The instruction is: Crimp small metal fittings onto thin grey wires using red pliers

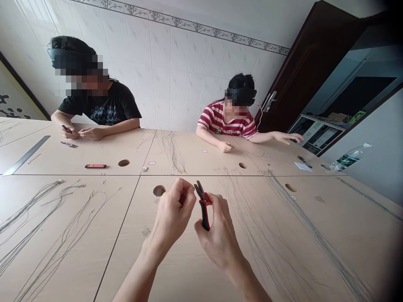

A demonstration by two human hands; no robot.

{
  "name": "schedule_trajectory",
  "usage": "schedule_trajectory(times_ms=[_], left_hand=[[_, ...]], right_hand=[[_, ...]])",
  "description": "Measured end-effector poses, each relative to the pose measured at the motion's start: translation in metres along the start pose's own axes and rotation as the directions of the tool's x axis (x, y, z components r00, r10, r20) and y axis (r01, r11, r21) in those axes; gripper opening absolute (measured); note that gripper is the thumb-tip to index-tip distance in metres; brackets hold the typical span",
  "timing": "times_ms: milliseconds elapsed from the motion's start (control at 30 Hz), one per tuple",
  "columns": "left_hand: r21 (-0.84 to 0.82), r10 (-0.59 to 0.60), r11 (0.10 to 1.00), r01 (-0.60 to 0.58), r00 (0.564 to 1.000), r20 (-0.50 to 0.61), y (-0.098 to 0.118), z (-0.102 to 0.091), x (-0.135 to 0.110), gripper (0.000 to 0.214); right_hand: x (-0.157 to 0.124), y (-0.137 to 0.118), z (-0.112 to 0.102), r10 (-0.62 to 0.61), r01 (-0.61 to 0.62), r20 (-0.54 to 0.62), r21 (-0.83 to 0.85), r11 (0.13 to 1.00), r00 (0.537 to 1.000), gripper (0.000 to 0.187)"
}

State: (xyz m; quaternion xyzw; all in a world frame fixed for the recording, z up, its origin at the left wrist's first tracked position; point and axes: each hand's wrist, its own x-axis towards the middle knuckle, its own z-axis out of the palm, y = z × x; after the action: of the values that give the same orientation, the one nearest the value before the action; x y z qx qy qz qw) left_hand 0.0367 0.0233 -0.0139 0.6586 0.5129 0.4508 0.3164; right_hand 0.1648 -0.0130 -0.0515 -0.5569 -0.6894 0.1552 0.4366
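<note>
Pliers clamped in the right hand, tips just beside the left hand, its fingers pinched together

Clear green-labelled bottle, long metal ruler, dark open door, pale tiled wall, slim black-and-red object

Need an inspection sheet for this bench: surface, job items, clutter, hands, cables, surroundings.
Surface: light table with panel seams, round holes and a few stains.
Job items: red-and-black pliers, jaws parted; thin strands laid out on both sides.
Clutter: metal strip, red-and-black item, bottle.
Hands: right hand grips the pliers; left hand pinched beside the jaws, anything held too small to identify.
Cables: thin white cord near the striped-shirt co-worker; none identified on the table.
Surroundings: black-shirt co-worker also opposite; tiled wall, dark door.
</note>
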Motion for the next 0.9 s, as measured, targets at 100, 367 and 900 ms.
schedule_trajectory(times_ms=[100, 367, 900], left_hand=[[0.001, 0.007, 1.000, -0.007, 1.000, -0.012, 0.0008, 0.0019, -0.0004, 0.017], [0.013, 0.045, 0.999, -0.045, 0.999, -0.030, -0.0041, 0.0053, 0.0007, 0.017], [0.028, 0.050, 0.998, -0.050, 0.998, -0.024, -0.0075, 0.0072, 0.0012, 0.015]], right_hand=[[0.0016, -0.0005, 0.0015, 0.003, -0.003, -0.003, -0.004, 1.000, 1.000, 0.051], [0.0036, 0.0022, 0.0030, 0.000, -0.001, -0.019, -0.031, 1.000, 1.000, 0.048], [0.0057, 0.0039, 0.0029, -0.008, 0.005, -0.059, -0.066, 0.998, 0.998, 0.038]])
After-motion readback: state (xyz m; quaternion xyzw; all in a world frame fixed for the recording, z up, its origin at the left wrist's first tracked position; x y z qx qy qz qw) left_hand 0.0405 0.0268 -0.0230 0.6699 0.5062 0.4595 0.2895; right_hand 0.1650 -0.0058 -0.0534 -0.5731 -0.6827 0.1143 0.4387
